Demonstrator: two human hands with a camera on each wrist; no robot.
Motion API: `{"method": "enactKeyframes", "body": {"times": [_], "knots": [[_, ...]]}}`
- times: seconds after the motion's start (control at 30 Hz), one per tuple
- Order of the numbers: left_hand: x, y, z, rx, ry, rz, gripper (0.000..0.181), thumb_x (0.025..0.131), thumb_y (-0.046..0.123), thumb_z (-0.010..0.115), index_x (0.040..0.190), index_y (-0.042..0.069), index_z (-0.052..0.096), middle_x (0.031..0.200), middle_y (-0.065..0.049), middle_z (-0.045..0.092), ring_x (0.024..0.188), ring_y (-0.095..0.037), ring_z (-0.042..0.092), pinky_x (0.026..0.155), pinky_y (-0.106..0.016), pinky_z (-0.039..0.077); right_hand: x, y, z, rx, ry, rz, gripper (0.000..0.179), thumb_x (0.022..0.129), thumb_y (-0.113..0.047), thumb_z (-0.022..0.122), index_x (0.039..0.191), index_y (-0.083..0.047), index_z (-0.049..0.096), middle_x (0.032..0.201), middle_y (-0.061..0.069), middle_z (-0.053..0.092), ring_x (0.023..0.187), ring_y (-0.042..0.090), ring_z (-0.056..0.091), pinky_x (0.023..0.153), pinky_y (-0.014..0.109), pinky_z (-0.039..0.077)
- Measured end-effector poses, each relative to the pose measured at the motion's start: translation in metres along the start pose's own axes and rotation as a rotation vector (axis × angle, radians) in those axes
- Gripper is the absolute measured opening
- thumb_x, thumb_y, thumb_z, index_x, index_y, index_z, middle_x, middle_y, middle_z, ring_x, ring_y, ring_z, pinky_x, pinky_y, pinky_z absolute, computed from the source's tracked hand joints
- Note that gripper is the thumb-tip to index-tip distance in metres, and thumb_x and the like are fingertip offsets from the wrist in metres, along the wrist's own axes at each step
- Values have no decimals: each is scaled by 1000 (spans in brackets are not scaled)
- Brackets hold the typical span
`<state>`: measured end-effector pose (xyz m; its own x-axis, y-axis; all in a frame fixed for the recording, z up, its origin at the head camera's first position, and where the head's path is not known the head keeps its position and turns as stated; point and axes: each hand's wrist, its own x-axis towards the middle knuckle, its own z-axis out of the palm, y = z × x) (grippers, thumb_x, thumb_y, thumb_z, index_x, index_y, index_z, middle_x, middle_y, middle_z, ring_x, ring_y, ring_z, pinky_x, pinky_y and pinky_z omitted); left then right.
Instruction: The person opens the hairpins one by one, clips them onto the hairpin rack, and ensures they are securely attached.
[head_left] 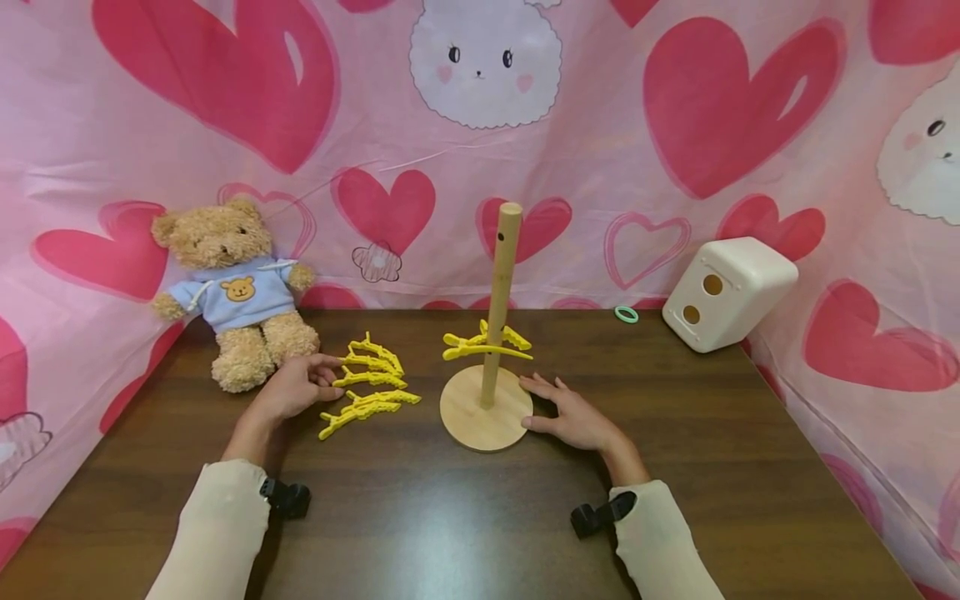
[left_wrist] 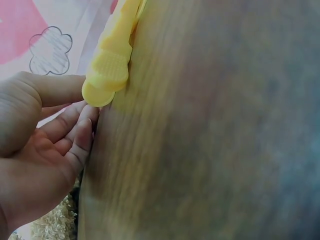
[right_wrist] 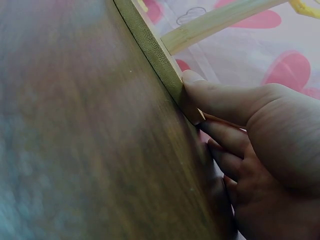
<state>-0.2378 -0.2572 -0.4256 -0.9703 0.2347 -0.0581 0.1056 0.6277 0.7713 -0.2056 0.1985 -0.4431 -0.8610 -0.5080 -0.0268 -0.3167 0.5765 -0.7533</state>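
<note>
In the head view, several yellow alligator hair clips [head_left: 363, 406] lie in a loose fan at the left of the table. My left hand [head_left: 298, 385] is at their handle ends. The left wrist view has its thumb and fingertips pinching the end of one yellow hair clip [left_wrist: 111, 62]. A wooden stand has an upright post [head_left: 504, 275] on a round base [head_left: 468, 417]. Two yellow clips [head_left: 487, 352] cross the post at mid-height. My right hand [head_left: 573, 414] rests at the base's right edge, thumb and fingers spread, touching the rim [right_wrist: 170, 75].
A teddy bear [head_left: 243, 296] in a blue top sits at the back left, close to my left hand. At the back right stands a white box with round holes [head_left: 727, 292]. A green ring [head_left: 626, 314] lies beside it. Behind hangs a pink heart-patterned cloth [head_left: 600, 150].
</note>
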Motion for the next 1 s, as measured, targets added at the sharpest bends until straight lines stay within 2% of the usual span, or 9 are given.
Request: {"method": "enactKeyframes", "body": {"times": [0.13,0.37,0.47,0.6,0.67,0.8,1.0], "knots": [[0,0,0,3,-8,5,46,87,1,77,127,-13,60,92,-11,62,79,-21,54,66,-27,46,0,1,0,-1,0,-2,69,95,-30,72,153,-5,44,158,17,39,152,37,17,119,62,6],[0,-1,2,49,-24,60,42,86,1,77,124,-10,64,90,-10,61,79,-21,53,67,-28,46,0,0,0,2,-2,-8,69,95,-29,72,153,-4,44,157,17,40,152,36,18,119,61,5],[0,-1,2,53,-23,66,40,86,3,78,121,-10,65,98,-16,64,85,-23,57,72,-31,48,0,0,0,0,-2,-2,69,95,-29,72,153,-5,44,157,17,40,152,36,18,119,62,5],[0,-3,-1,39,-30,37,43,88,9,78,125,-8,64,117,-23,63,94,-27,59,79,-36,49,0,1,0,-1,-1,6,69,95,-30,73,153,-6,44,158,16,39,152,36,18,119,62,5],[0,-4,-2,17,-29,22,45,88,11,78,127,-7,63,121,-24,62,96,-28,60,80,-36,49,0,1,0,-3,-1,8,69,95,-30,73,153,-6,44,158,16,39,152,36,18,119,62,6],[0,-2,-3,-8,-8,25,49,90,16,78,130,-6,60,122,-25,63,101,-31,63,83,-38,50,0,1,0,-3,-2,17,69,95,-30,72,153,-6,44,158,16,39,152,37,17,119,63,6],[-3,3,-3,-35,66,36,49,93,21,76,132,-3,60,118,-22,66,103,-30,63,84,-33,51,-1,0,0,4,-4,15,69,95,-29,72,153,-5,44,158,17,39,152,38,16,119,63,5]]}}
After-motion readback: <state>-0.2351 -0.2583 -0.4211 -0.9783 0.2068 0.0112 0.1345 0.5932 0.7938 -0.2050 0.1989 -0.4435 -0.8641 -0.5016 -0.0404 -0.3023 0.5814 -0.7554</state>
